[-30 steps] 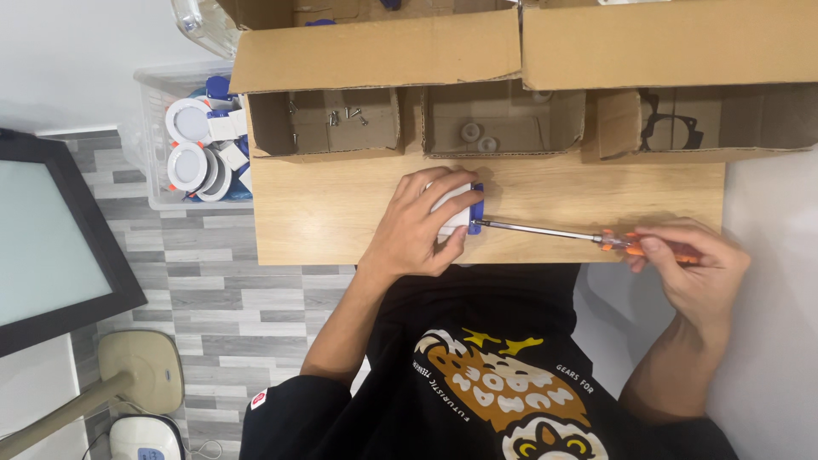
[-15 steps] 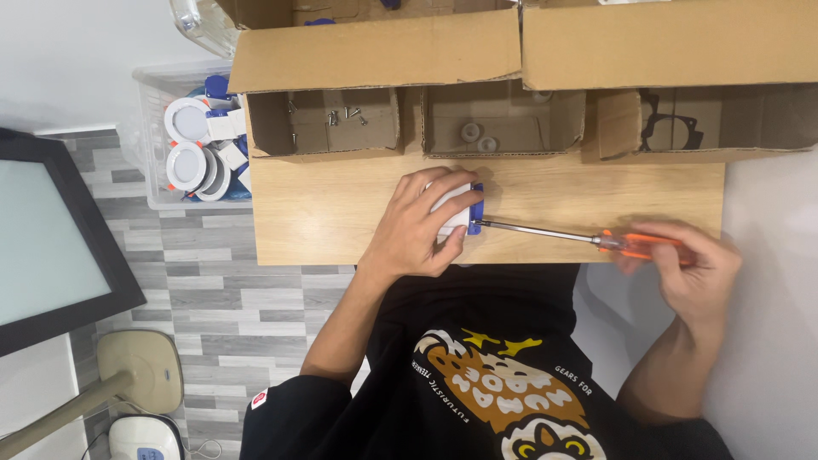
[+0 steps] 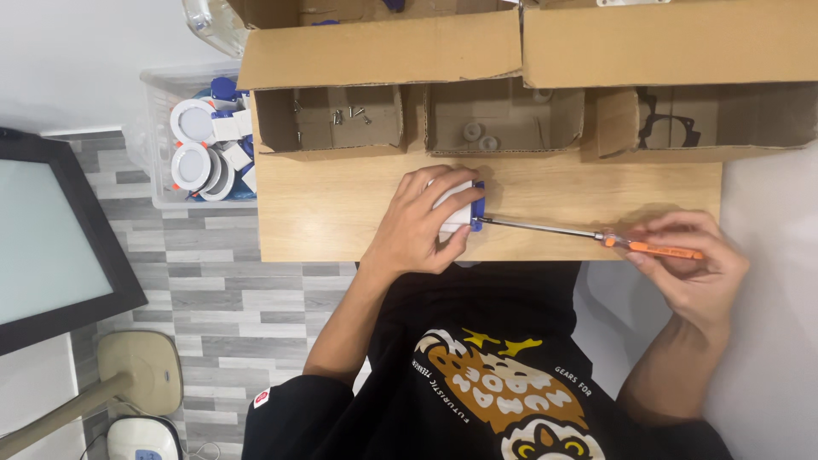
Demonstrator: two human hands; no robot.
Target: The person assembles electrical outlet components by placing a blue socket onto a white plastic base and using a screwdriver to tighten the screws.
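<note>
1. The left hand (image 3: pixel 422 223) lies on the wooden worktop (image 3: pixel 341 213), its fingers curled down over a small white block with a blue end (image 3: pixel 458 207), pinning it in place near the middle of the board.
2. The right hand (image 3: pixel 690 264) is closed around the orange handle of a screwdriver (image 3: pixel 596 234), holding it near the worktop's front right corner.
3. The screwdriver's thin metal shaft runs leftward, almost level with the board, and its tip meets the blue end of the block, just beside the left fingertips.
4. Behind the block, three open cardboard boxes sit in a row along the far edge: the left box (image 3: pixel 328 119) holds small screws, the middle box (image 3: pixel 503 119) holds a few round grey parts, and the right box (image 3: pixel 707 119) holds a black ring-shaped piece.
5. Left of the worktop, a clear plastic bin (image 3: pixel 162 136) holds round white discs and blue pieces.
6. A dark-framed panel (image 3: pixel 60 247) leans at the far left above the grey tiled floor.
</note>
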